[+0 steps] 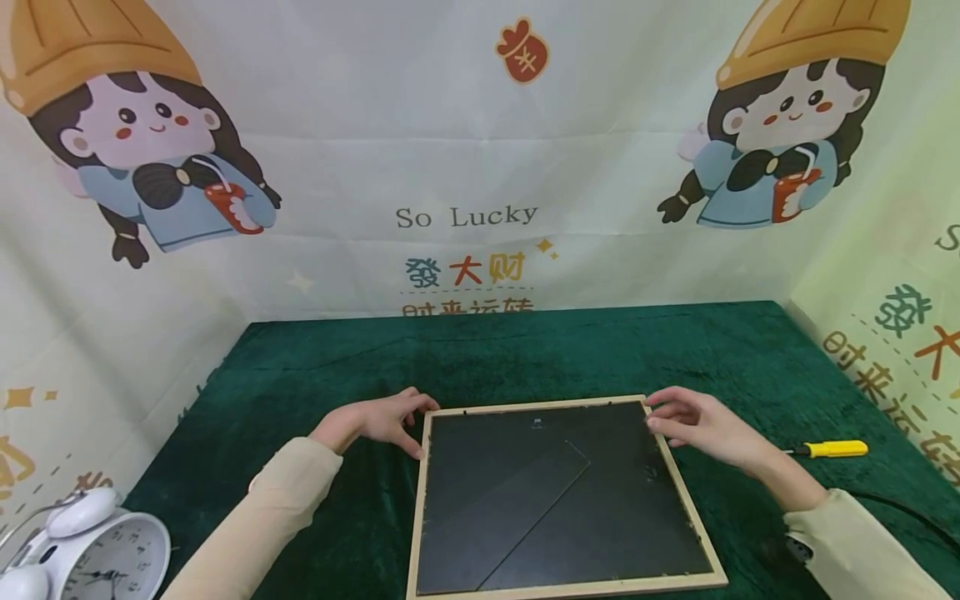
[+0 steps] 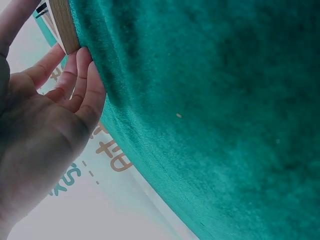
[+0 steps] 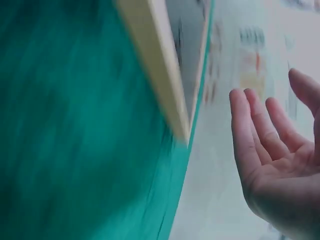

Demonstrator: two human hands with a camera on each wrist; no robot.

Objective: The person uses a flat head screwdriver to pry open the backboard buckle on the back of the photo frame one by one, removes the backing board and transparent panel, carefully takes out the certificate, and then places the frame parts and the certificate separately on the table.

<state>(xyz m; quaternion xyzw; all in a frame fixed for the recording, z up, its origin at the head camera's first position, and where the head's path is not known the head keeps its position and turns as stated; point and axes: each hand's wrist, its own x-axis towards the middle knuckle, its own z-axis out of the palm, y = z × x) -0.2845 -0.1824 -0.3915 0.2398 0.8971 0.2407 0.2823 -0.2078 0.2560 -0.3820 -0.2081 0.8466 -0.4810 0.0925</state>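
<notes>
A picture frame [image 1: 566,500] with a pale wooden border lies back side up, its black backing board and folded stand leg showing. My left hand [image 1: 386,421] holds its far left corner, fingertips at the corner and thumb by the left side. The wooden corner [image 2: 64,27] meets these fingers in the left wrist view. Close to the far right corner is my right hand [image 1: 697,425], fingers spread and slightly bent. In the right wrist view the right hand [image 3: 280,150] is apart from the frame's edge [image 3: 160,70], with nothing in it.
Dark green cloth [image 1: 510,354] covers the table. A yellow-handled screwdriver [image 1: 836,449] lies right of the right wrist, near a black cable [image 1: 911,518]. At the near left stands a white alarm clock [image 1: 112,554]. Printed cloth walls [image 1: 337,167] enclose the back and sides.
</notes>
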